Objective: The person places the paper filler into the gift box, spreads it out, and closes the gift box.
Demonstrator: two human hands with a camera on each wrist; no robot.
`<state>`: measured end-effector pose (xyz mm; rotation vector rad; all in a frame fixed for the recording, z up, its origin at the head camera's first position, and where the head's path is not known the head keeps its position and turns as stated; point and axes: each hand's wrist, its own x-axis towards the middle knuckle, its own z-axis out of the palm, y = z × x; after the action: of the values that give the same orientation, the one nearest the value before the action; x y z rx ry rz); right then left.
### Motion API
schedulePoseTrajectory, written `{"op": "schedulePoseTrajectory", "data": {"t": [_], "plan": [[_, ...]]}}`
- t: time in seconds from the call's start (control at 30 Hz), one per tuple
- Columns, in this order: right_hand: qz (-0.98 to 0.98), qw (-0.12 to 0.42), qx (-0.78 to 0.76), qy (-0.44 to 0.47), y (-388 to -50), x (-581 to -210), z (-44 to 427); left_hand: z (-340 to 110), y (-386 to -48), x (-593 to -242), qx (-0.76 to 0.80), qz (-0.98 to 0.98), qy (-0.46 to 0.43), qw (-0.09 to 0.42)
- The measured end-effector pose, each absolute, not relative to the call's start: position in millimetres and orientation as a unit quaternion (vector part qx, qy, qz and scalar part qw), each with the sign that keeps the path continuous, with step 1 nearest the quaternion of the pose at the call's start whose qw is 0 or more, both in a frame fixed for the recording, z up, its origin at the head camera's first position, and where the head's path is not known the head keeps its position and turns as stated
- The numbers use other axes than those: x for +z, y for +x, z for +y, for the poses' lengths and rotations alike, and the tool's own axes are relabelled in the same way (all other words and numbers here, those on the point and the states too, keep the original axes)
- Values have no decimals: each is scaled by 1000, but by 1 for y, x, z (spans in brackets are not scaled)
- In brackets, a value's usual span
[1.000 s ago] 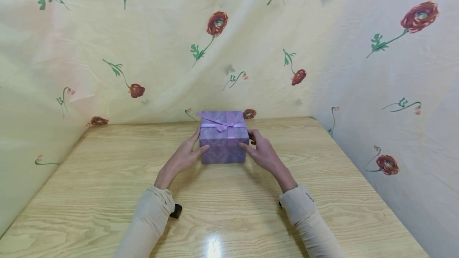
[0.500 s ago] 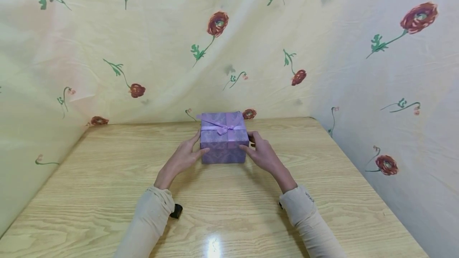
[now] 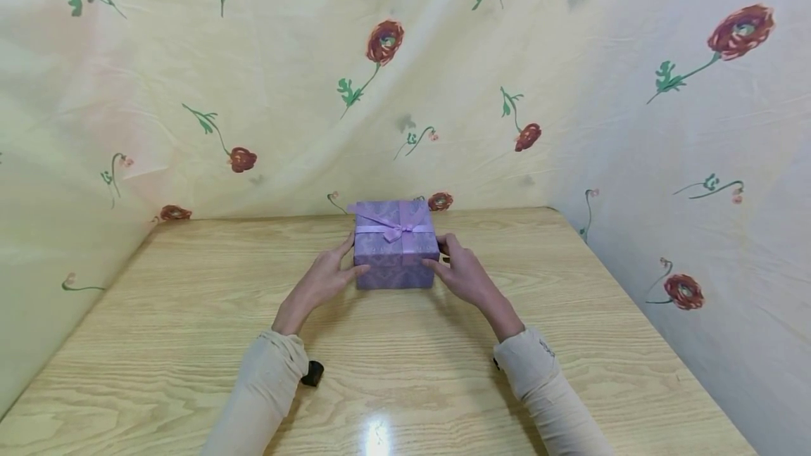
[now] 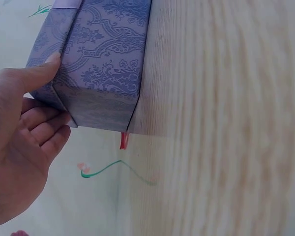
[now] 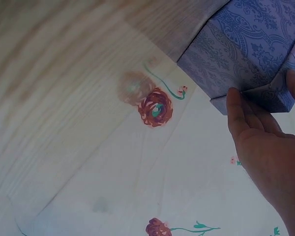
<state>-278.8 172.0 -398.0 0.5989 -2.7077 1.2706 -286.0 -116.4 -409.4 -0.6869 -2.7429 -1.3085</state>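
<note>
A purple patterned gift box (image 3: 393,279) stands on the table near the back, its matching lid (image 3: 375,248) sitting over the top. A lilac ribbon with a bow (image 3: 394,233) crosses the lid. My left hand (image 3: 322,277) grips the lid's left side, thumb on the front face and fingers along the side. On the opposite side my right hand (image 3: 467,277) holds the lid the same way. In the left wrist view the thumb presses the lid (image 4: 45,43) above the box body (image 4: 101,69). The right wrist view shows fingertips at the lid's lower edge. The box's inside is hidden.
The wooden table (image 3: 190,329) ends at a cream floral cloth (image 3: 291,90) close behind the box. More cloth hangs at the left and right sides. A small black object (image 3: 312,374) shows beside the left sleeve.
The lid has come down slightly over the box, so less of the body shows beneath its edge. Both hands have lowered a little with it.
</note>
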Motion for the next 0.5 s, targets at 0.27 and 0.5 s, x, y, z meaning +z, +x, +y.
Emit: {"op": "schedulePoseTrajectory", "data": {"t": [0.27, 0.5], "plan": [[-892, 30, 410, 187, -278, -397, 171, -117, -285, -410, -418, -881, -221, 14], [-894, 29, 404, 191, -279, -399, 171, -117, -286, -413, -423, -879, -219, 10]]}}
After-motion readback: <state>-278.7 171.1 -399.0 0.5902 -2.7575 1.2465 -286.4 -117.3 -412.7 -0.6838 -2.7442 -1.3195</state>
